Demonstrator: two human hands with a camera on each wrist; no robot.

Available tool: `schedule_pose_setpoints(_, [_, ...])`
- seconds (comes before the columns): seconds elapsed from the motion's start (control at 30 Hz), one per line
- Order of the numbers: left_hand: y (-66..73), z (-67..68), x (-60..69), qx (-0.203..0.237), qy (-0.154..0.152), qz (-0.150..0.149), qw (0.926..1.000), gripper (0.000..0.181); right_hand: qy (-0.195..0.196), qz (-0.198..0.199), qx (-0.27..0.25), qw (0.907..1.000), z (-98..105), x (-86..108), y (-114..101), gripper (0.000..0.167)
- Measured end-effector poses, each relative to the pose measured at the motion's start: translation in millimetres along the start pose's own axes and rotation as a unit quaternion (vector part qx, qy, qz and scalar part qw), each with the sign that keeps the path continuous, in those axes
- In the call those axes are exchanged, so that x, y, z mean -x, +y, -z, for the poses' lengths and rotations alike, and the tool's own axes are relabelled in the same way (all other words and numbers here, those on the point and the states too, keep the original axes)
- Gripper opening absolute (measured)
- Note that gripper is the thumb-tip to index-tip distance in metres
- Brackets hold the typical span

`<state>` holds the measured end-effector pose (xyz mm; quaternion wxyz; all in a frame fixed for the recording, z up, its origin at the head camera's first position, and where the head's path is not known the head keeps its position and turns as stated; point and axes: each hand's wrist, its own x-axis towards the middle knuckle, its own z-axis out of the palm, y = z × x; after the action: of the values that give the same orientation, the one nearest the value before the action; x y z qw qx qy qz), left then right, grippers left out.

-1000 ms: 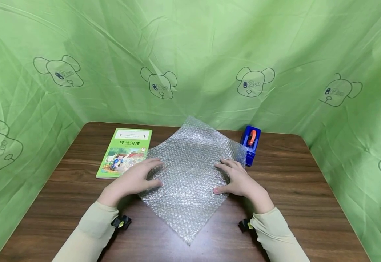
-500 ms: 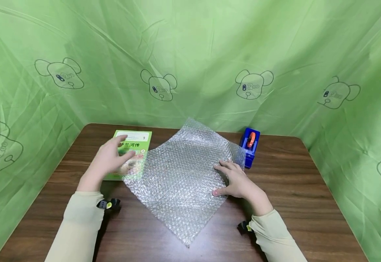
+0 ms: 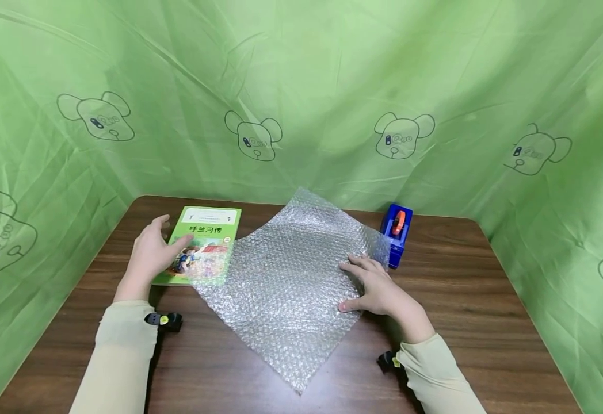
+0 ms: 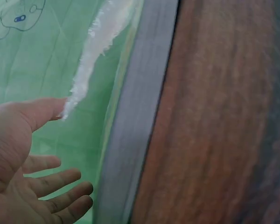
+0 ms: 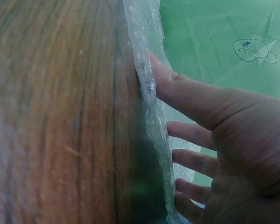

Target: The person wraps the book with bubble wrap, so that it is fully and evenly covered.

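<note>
"How do the hands stand?"
"Both spread. The book (image 3: 208, 230) lies by the left hand's (image 3: 148, 252) thumb, contact unclear; bubble wrap (image 3: 291, 287) lies under the right hand (image 3: 381, 288), overlapping the book."
"Handling?"
"I'd steady the wrap lightly with the right, and grasp the book's edge squarely."
"Counts?"
"One book, one sheet, one blue tape dispenser (image 3: 396, 248) beyond the right fingers."

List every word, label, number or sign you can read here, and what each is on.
"呼兰河传": the title on the green book.
Small print on the book's white panel: too small to read.
Round badge on the cover: too small to read.
Lettering on the bear drawings across the green curtain: too blurred to read surely.
Blue tape dispenser: no readable text.
</note>
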<state>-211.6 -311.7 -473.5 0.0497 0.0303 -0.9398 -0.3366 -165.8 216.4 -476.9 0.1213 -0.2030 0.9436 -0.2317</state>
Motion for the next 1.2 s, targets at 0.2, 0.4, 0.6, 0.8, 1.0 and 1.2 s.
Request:
schedule_pose_setpoints(0.2, [-5.4, -3.8, -2.8, -0.002, -0.03, 0.034, 0.999, 0.112, 0.001, 0.001, 0.002, 1.0, 1, -0.4, 1, 0.102])
schedule_pose_setpoints(0.4, [-9.7, -5.8, -4.3, -0.004, -0.04, 0.051, 0.9979, 0.119, -0.002, 0.002, 0.005, 1.0, 1, 0.3, -2, 0.102])
schedule_pose_setpoints(0.6, [-10.1, -5.7, -5.8, -0.022, -0.065, 0.059, 0.9959, 0.125, -0.002, 0.003, 0.001, 1.0, 4, 1.3, -4, 0.101])
schedule_pose_setpoints(0.8, [-9.9, -5.4, -5.8, -0.034, -0.083, 0.066, 0.9938, 0.131, -0.004, 0.007, 0.001, 1.0, 3, 1.3, -2, 0.1])
schedule_pose_setpoints(1.0, [-7.3, -8.0, -4.9, -0.052, -0.087, 0.074, 0.9921, 0.134, -0.009, 0.005, -0.002, 0.9999, 3, 1.2, -3, 0.1])
schedule_pose_setpoints(1.2, [-5.0, -10.8, -3.7, -0.05, -0.081, 0.065, 0.9933, 0.121, -0.014, 0.0, -0.002, 0.9999, 3, 1.9, -3, 0.1])
